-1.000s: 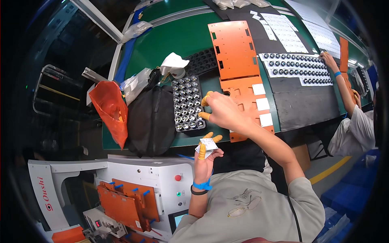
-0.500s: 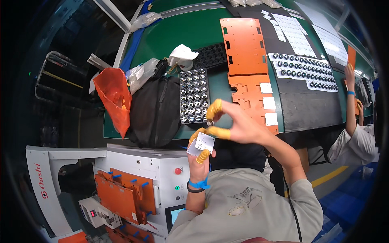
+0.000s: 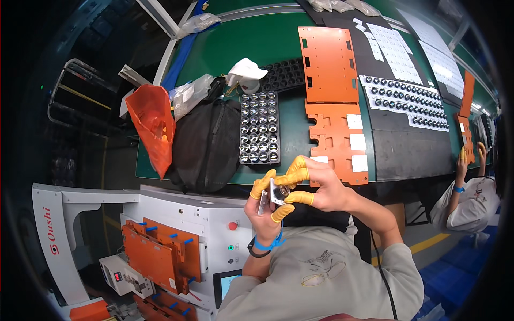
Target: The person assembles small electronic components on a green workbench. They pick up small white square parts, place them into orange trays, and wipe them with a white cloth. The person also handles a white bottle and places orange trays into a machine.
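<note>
Pinching a white board [image 3: 272, 193] in the left hand [image 3: 261, 220], with the right hand [image 3: 325, 188] gripping a dark round part [image 3: 281, 192] at its 3 o'clock side, tray [image 3: 260, 163] around 12; I'd line them up square, go easy.

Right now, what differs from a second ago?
The right hand has moved from beside the tray toward the wearer and holds a round black part at the white plates. A co-worker's hand drew back from rows of black parts to an orange fixture. The left hand still holds the plates; the tray stayed put.
</note>
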The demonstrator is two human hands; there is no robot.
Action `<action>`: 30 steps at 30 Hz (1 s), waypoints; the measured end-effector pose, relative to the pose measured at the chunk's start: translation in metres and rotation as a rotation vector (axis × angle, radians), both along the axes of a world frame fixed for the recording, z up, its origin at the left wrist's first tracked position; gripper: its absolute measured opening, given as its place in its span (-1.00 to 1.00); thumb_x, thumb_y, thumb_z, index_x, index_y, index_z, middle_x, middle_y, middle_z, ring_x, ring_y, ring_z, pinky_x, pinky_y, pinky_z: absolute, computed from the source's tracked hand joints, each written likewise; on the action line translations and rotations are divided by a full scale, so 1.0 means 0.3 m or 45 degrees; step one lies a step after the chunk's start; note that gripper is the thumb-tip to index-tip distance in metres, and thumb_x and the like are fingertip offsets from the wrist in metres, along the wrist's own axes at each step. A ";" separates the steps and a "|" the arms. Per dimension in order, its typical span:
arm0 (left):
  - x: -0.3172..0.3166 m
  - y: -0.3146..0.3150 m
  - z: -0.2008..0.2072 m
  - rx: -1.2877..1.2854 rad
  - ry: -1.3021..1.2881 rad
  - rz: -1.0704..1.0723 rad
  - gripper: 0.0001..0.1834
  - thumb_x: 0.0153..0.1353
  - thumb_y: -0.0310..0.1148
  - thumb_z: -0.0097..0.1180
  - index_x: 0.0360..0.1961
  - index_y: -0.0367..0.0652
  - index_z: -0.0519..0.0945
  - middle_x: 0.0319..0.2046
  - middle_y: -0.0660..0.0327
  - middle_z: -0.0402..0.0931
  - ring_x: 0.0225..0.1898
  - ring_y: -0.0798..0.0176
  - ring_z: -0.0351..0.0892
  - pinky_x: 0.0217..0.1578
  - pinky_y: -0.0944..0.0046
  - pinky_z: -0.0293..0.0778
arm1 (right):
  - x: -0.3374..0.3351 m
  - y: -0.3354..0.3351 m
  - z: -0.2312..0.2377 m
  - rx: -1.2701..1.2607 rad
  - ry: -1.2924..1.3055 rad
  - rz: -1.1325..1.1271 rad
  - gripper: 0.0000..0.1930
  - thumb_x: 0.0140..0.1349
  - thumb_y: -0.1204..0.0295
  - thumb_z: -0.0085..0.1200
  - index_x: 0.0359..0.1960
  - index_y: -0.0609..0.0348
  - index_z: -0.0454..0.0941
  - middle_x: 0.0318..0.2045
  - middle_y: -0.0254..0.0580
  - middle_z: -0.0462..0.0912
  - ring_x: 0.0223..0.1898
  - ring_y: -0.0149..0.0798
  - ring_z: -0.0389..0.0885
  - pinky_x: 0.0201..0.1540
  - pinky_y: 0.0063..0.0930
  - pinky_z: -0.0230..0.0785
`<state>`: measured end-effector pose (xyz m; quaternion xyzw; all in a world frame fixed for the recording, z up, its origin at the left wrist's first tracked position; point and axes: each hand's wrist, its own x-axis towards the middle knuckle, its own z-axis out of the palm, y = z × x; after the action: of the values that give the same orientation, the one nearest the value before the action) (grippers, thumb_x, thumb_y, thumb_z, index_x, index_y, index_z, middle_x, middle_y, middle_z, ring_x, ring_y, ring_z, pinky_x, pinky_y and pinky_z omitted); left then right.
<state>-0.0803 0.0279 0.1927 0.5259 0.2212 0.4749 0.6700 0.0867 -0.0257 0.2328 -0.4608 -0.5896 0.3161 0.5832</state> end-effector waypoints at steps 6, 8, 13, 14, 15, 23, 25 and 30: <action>0.004 0.016 -0.033 -0.027 -0.053 -0.018 -0.13 -0.17 -0.24 0.64 0.21 -0.27 0.51 -0.16 0.36 0.51 -0.36 0.55 0.32 -0.36 0.52 0.25 | 0.044 0.024 -0.008 0.139 -0.324 -0.020 -0.64 0.03 0.46 0.41 -0.11 0.25 0.65 -0.34 -0.15 0.55 -0.28 -0.10 0.51 -0.25 -0.29 0.39; 0.007 0.017 -0.018 -0.099 -0.085 -0.069 -0.16 -0.15 -0.28 0.63 0.20 -0.27 0.52 -0.19 0.38 0.49 -0.40 0.56 0.24 -0.39 0.51 0.21 | 0.052 0.024 -0.012 0.177 -0.384 0.001 -0.64 0.02 0.46 0.41 -0.12 0.25 0.64 -0.34 -0.13 0.54 -0.30 -0.07 0.50 -0.28 -0.27 0.37; -0.002 0.029 -0.051 -0.082 -0.012 -0.124 -0.23 -0.08 -0.39 0.59 0.19 -0.30 0.52 -0.16 0.37 0.48 -0.41 0.56 0.19 -0.38 0.52 0.23 | 0.049 0.022 -0.004 0.215 -0.514 -0.088 -0.68 0.00 0.49 0.40 -0.18 0.27 0.63 -0.39 -0.18 0.50 -0.38 -0.11 0.47 -0.37 -0.27 0.33; 0.002 0.030 -0.046 -0.117 -0.017 -0.134 -0.24 -0.07 -0.40 0.58 0.19 -0.31 0.52 -0.16 0.37 0.48 -0.41 0.56 0.19 -0.37 0.52 0.23 | 0.047 0.019 -0.007 0.238 -0.577 -0.114 -0.68 0.00 0.50 0.39 -0.19 0.27 0.63 -0.41 -0.19 0.49 -0.40 -0.12 0.46 -0.40 -0.27 0.32; 0.006 0.031 -0.039 -0.150 -0.021 -0.145 -0.25 -0.06 -0.42 0.57 0.19 -0.32 0.52 -0.15 0.37 0.49 -0.41 0.57 0.18 -0.37 0.53 0.23 | 0.045 0.017 -0.010 0.251 -0.642 -0.143 -0.69 -0.01 0.50 0.39 -0.20 0.26 0.63 -0.42 -0.20 0.48 -0.41 -0.14 0.46 -0.41 -0.28 0.30; 0.023 0.032 -0.061 -0.145 0.108 -0.147 -0.26 -0.06 -0.48 0.57 0.18 -0.36 0.53 -0.26 0.47 0.49 -0.45 0.58 0.10 -0.38 0.57 0.19 | 0.051 -0.003 -0.016 0.295 -0.912 -0.258 -0.70 -0.05 0.49 0.41 -0.26 0.25 0.61 -0.49 -0.26 0.42 -0.47 -0.19 0.41 -0.49 -0.30 0.21; 0.015 0.033 -0.072 -0.105 0.167 -0.158 -0.27 -0.06 -0.46 0.57 0.18 -0.37 0.52 -0.13 0.32 0.51 -0.27 0.46 0.26 -0.21 0.45 0.29 | 0.059 -0.002 -0.017 0.300 -0.880 -0.242 -0.71 -0.05 0.49 0.40 -0.28 0.25 0.61 -0.50 -0.27 0.42 -0.48 -0.19 0.40 -0.50 -0.31 0.19; 0.008 0.030 -0.034 -0.229 0.027 -0.263 -0.25 -0.05 -0.46 0.57 0.20 -0.37 0.50 -0.07 0.26 0.57 -0.20 0.49 0.43 -0.14 0.47 0.42 | 0.064 -0.007 -0.018 0.332 -0.849 -0.174 -0.71 -0.04 0.50 0.39 -0.25 0.26 0.62 -0.50 -0.27 0.42 -0.48 -0.19 0.38 -0.49 -0.30 0.16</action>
<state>-0.0779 0.0368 0.1825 0.4886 0.2149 0.3761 0.7574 0.1059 -0.0279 0.2273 -0.4988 -0.7505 0.0310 0.4325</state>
